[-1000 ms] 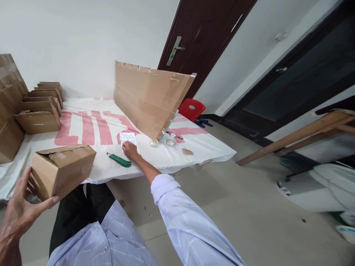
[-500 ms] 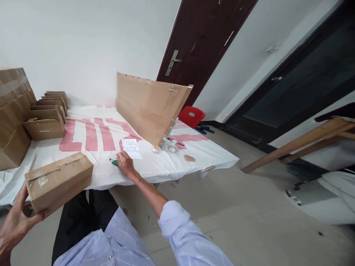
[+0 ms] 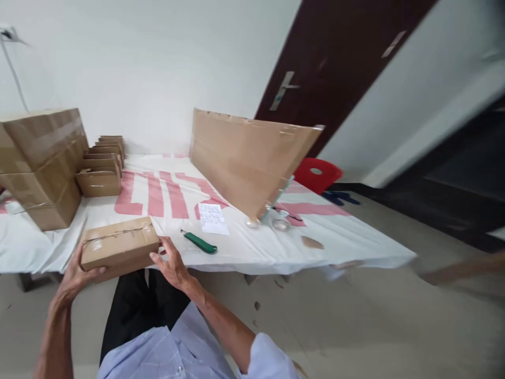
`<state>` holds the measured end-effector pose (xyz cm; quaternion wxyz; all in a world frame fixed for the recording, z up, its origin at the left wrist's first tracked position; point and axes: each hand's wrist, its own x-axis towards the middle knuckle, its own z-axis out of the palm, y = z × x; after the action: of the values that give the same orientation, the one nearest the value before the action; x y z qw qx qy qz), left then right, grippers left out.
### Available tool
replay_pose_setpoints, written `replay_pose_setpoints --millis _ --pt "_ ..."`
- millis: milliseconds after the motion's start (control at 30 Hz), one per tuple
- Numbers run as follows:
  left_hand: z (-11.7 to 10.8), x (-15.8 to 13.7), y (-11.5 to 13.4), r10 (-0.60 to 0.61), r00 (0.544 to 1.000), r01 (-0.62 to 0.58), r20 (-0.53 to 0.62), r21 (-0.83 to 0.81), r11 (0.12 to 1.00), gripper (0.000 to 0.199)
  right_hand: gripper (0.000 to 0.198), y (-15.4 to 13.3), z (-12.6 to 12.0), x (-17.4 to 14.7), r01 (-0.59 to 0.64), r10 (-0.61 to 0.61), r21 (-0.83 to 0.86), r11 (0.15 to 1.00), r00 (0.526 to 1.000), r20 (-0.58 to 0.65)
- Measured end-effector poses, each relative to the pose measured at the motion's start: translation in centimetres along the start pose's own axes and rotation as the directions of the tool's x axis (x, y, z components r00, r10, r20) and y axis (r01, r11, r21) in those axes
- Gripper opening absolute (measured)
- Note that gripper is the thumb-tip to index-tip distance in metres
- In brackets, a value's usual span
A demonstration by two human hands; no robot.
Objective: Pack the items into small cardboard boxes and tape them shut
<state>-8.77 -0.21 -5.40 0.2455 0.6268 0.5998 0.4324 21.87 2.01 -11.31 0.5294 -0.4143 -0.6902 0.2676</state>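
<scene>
A long cardboard box (image 3: 122, 245) is held level at the table's front edge, above my lap. Its top seam is torn along the middle, with a bit of clear tape at one end. My left hand (image 3: 77, 271) grips the box's left end, thumb along the near side. At the right end, my right hand (image 3: 170, 263) has its fingers against the box. A green utility knife (image 3: 199, 242) lies on the white cloth just right of that hand. Behind the knife rests a paper sheet (image 3: 213, 218) with rows of handwritten marks.
Large cardboard boxes (image 3: 47, 158) are stacked at left, beside a row of small open cartons (image 3: 98, 181). A big cardboard panel (image 3: 248, 158) stands slanted on the table. Rolls of clear tape (image 3: 281, 225) lie near its foot. A red chair (image 3: 317, 175) is behind the table.
My right hand has let go of the green knife and moved left to the box's right end. The knife now lies on the cloth. My view has turned left.
</scene>
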Motion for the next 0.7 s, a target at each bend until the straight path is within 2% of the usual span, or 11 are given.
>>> replay_pose_setpoints --millis 100,267,500,700 --pt "0.2 0.0 0.4 -0.022 0.999 0.027 0.024 -0.204 0.979 0.123 0.046 0.1 -0.1 -0.8 0.010 -0.011 -0.022 1.000 1.000 -0.024" --pt "0.2 -0.1 0.3 0.004 0.998 0.017 0.055 -0.369 0.929 0.119 0.046 -0.5 -0.5 -1.3 0.048 -0.050 -0.056 0.997 0.998 -0.049" --pt "0.1 -0.3 0.1 -0.021 0.999 0.038 0.042 -0.439 0.898 0.100 0.040 -1.7 -1.4 -0.1 0.135 -0.142 -0.116 0.984 0.988 -0.054" --pt "-0.4 -0.1 1.1 -0.067 0.998 0.068 0.016 -0.371 0.926 0.079 0.038 -2.0 -1.8 0.7 0.175 -0.183 -0.169 0.970 0.983 -0.029"
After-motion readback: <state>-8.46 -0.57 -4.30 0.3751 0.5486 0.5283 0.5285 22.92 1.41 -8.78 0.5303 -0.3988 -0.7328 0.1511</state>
